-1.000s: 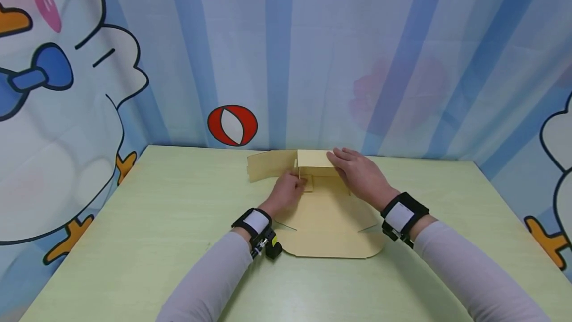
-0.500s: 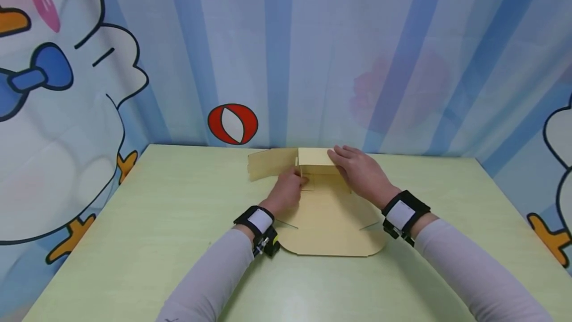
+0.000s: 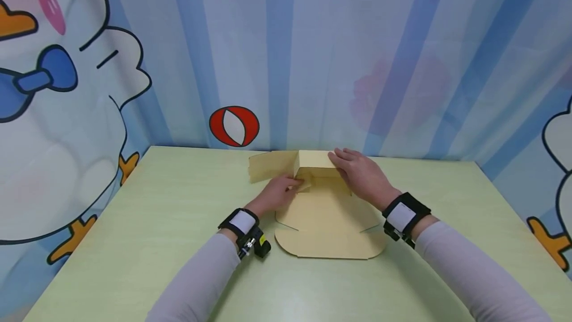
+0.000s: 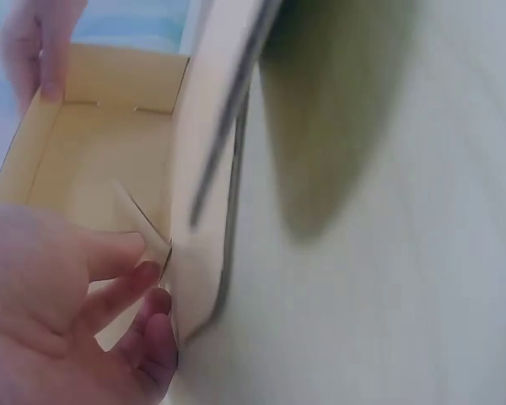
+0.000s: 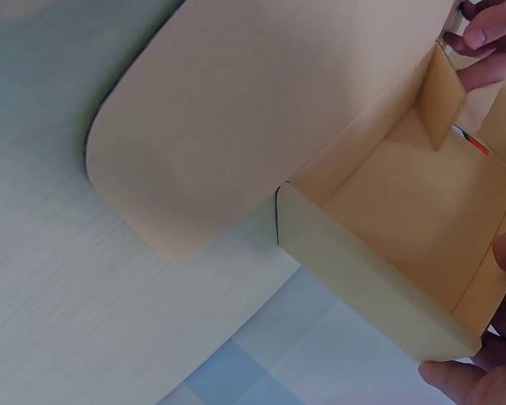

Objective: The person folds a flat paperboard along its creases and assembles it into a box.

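A partly folded tan cardboard box (image 3: 326,207) stands at the table's far side, its rounded lid panel (image 3: 332,245) spread flat towards me. At the box's left end, my left hand (image 3: 279,193) pinches a small corner flap (image 4: 143,215) between thumb and fingers. That flap stands tilted inward over the box floor in the right wrist view (image 5: 443,97). A long side flap (image 3: 271,165) sticks out left, unfolded. My right hand (image 3: 364,175) grips the far right corner, thumb inside the wall and fingers outside.
The pale green table (image 3: 134,242) ends at a blue striped curtain (image 3: 313,63) close behind the box. A printed duck (image 3: 58,153) covers the curtain at left. Strapped cameras sit on both wrists.
My left hand has shifted a little left and turned, and the small corner flap has swung at an angle. The right hand keeps its hold on the box.
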`<act>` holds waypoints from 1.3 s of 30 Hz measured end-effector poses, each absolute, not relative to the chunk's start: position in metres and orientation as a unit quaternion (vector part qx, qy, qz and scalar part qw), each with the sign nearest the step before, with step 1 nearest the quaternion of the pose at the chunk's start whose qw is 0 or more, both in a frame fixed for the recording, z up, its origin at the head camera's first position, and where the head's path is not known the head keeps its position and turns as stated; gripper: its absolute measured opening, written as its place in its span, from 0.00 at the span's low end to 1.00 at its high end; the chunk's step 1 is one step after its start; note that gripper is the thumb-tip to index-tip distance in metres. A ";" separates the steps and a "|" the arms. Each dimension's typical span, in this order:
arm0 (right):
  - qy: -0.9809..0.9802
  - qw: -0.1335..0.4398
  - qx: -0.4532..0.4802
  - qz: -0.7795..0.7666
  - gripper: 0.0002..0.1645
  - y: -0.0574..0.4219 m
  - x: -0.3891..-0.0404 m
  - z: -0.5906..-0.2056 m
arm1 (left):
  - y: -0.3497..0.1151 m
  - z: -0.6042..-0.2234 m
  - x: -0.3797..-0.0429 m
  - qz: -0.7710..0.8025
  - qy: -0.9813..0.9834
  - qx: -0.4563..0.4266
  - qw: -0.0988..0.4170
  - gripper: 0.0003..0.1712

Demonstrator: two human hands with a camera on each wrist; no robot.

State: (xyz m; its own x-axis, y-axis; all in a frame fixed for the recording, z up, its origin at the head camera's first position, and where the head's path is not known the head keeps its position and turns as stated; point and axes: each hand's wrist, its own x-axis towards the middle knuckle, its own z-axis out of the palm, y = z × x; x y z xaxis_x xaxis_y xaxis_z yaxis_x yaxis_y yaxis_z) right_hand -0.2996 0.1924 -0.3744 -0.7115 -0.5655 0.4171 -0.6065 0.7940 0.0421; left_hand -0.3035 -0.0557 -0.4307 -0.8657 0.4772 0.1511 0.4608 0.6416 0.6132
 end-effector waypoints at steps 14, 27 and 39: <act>-0.927 0.201 0.315 0.042 0.26 0.193 -0.301 -0.374 | -0.079 -0.405 -0.302 0.346 0.925 0.153 0.010 0.13; -0.927 0.199 0.314 0.047 0.26 0.192 -0.302 -0.375 | -0.088 -0.365 -0.321 0.191 0.937 0.233 -0.175 0.19; -0.929 0.198 0.310 0.047 0.26 0.191 -0.300 -0.373 | -0.102 -0.378 -0.329 0.206 0.948 0.222 -0.098 0.26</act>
